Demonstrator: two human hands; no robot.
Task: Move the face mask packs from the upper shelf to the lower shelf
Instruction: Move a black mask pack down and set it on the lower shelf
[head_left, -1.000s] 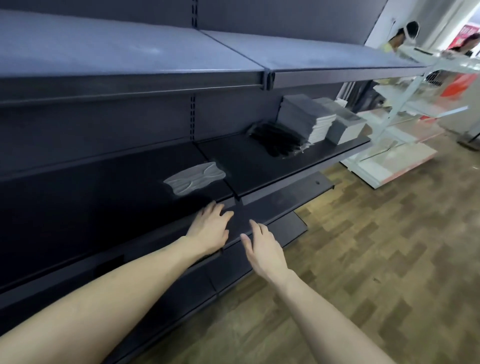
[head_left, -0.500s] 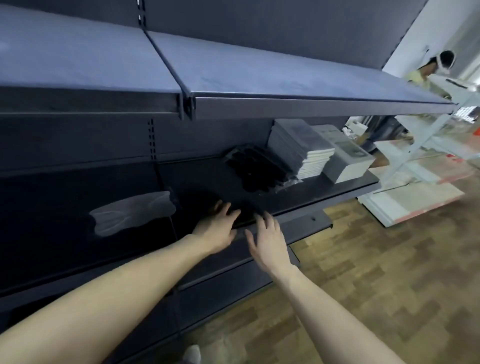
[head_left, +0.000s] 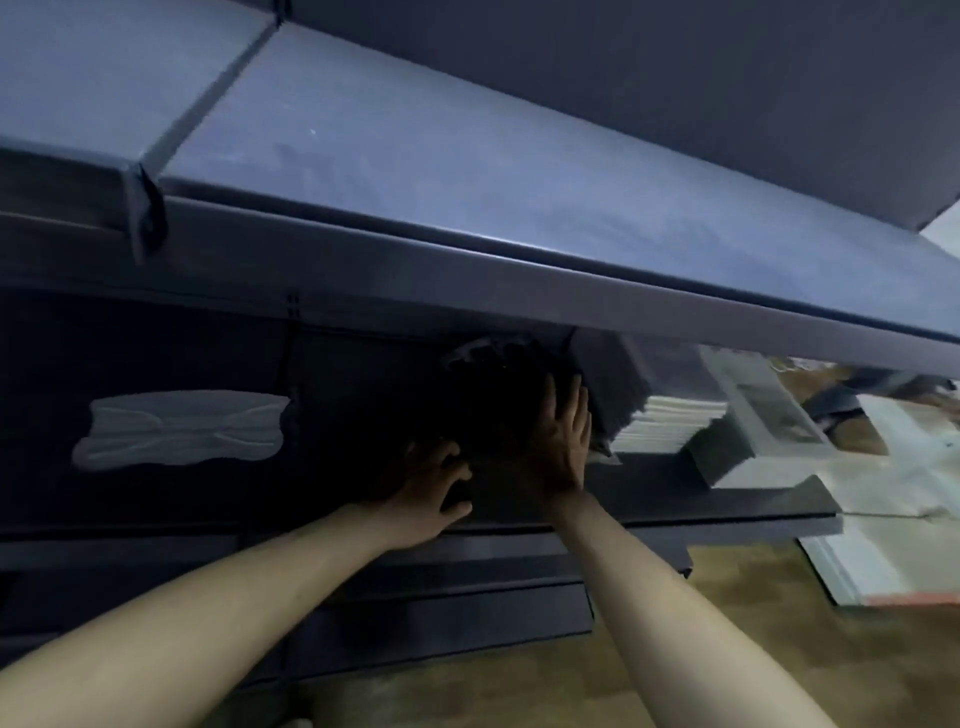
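Observation:
A pile of black face mask packs (head_left: 493, 395) lies in deep shadow on the dark middle shelf (head_left: 727, 512), under the grey top shelf (head_left: 467, 156). My left hand (head_left: 431, 493) reaches to the pile's near left side with fingers curled at its edge; whether it holds a pack I cannot tell. My right hand (head_left: 563, 441) lies flat with straight fingers against the pile's right side, next to a stack of grey-and-white packs (head_left: 660, 415). One pale mask pack (head_left: 182, 431) lies alone further left on the same shelf.
A second whitish stack (head_left: 763, 426) stands right of the first. Lower dark shelves (head_left: 441, 613) jut out below my arms. Wooden floor (head_left: 779, 649) is at the lower right, with white shelving boards (head_left: 904, 467) beyond.
My view has swung right and closer under the top shelf. Both hands have moved forward from the shelf's front edge onto the black pile, left at its near side, right along its right side.

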